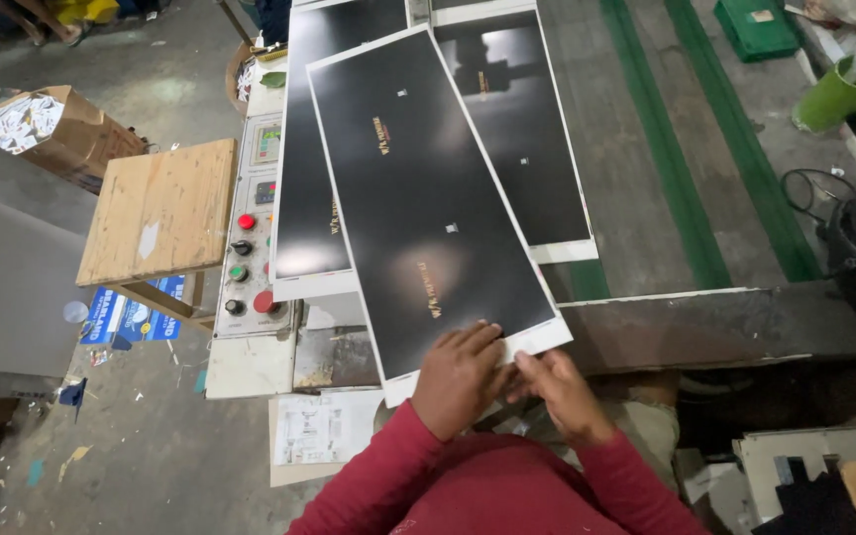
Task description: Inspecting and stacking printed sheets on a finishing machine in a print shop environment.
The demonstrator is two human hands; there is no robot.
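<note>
A grey concrete floor (101, 466) littered with paper scraps runs under a wooden stool (160, 208), an open cardboard box (61, 129) of offcuts and a push-button control panel (250, 248), while two green stripes (686, 168) cross the floor toward a green bucket (834, 94).

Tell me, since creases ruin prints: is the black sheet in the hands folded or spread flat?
Spread flat: the black sheet shows no fold; both hands grip its near edge.
</note>
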